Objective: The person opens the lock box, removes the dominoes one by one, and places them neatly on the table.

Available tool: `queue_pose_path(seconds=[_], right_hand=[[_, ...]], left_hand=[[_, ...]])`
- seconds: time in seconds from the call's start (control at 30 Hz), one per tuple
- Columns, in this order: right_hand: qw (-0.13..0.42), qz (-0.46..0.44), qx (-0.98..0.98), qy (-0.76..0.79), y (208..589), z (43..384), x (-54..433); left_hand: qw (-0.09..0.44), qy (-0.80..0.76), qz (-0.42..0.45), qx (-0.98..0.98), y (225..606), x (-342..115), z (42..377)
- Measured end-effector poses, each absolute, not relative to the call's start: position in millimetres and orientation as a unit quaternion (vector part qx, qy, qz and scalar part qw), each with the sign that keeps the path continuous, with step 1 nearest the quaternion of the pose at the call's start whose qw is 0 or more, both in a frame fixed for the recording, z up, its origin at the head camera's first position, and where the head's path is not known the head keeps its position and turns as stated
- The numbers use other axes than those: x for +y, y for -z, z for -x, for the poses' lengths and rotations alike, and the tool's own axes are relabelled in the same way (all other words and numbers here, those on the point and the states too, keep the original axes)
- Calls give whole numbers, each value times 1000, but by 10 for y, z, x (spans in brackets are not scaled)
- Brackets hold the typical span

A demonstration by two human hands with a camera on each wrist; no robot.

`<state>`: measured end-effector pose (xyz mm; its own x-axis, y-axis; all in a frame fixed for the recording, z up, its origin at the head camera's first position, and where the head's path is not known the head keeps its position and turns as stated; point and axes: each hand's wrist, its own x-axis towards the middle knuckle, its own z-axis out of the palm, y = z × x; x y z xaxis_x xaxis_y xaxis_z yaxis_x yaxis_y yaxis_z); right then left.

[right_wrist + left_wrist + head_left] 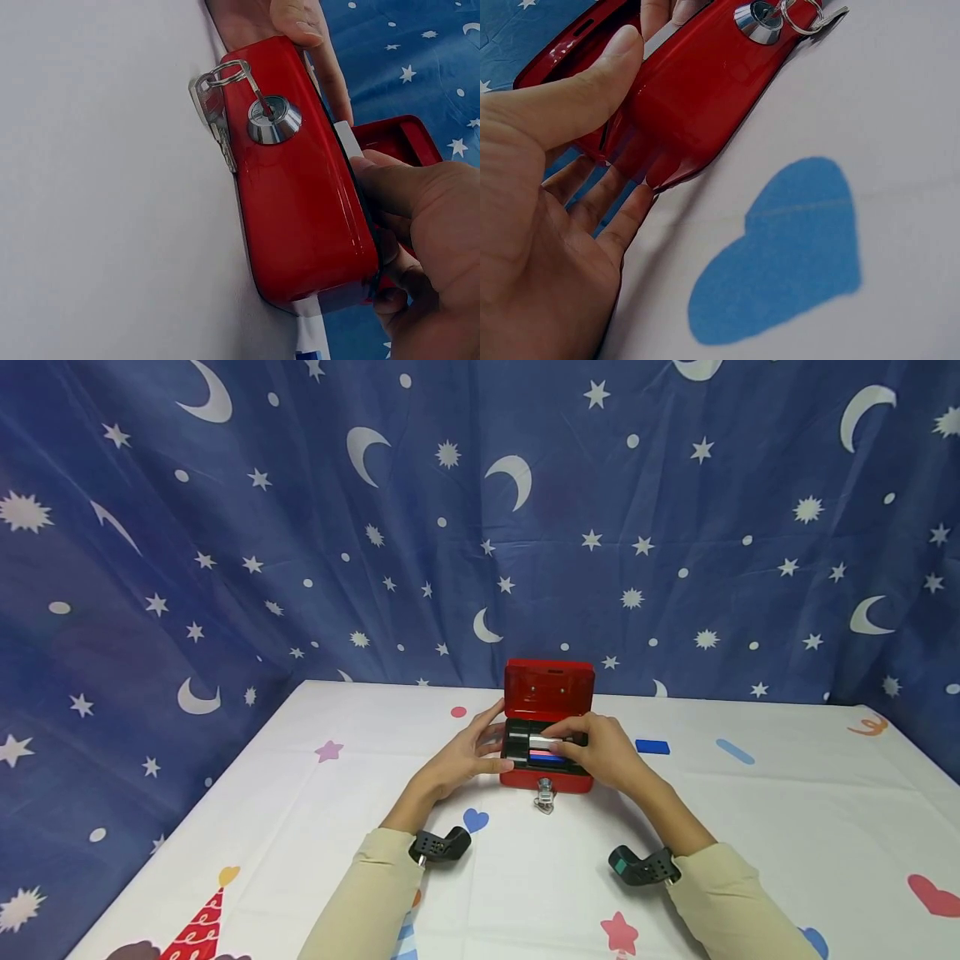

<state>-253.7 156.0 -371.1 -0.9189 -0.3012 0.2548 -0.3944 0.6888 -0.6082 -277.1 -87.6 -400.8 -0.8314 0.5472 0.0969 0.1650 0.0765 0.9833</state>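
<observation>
A red cash box [547, 781] stands on the table with its lid [548, 689] raised. Inside is a black tray [516, 745] with a white block [543, 742], and pink and blue strips show in front of that block. My right hand [611, 752] reaches in from the right and pinches the white block; its fingertips are partly hidden in the right wrist view. At the box's left side rests my left hand [461, 758], thumb at the front rim and fairly straight fingers against the side and lid. Keys [216, 112] hang from the front lock [274, 120].
A flat blue block [652, 747] lies on the table to the right of the box. The white tablecloth [540, 868] carries printed shapes, among them a blue heart [780, 247]. Behind the table hangs a blue curtain [420, 635] with moons and stars.
</observation>
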Motion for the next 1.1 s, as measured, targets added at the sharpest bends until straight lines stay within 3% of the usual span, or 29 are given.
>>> queue_pose_path(seconds=[0.57, 1.1], right_hand=[[121, -186, -906, -360, 3606, 2505, 1605], [127, -181, -918, -330, 3487, 2450, 1916]], left_hand=[[151, -631, -247, 720, 3999, -865, 2752], [159, -638, -244, 713, 4001, -868, 2776]])
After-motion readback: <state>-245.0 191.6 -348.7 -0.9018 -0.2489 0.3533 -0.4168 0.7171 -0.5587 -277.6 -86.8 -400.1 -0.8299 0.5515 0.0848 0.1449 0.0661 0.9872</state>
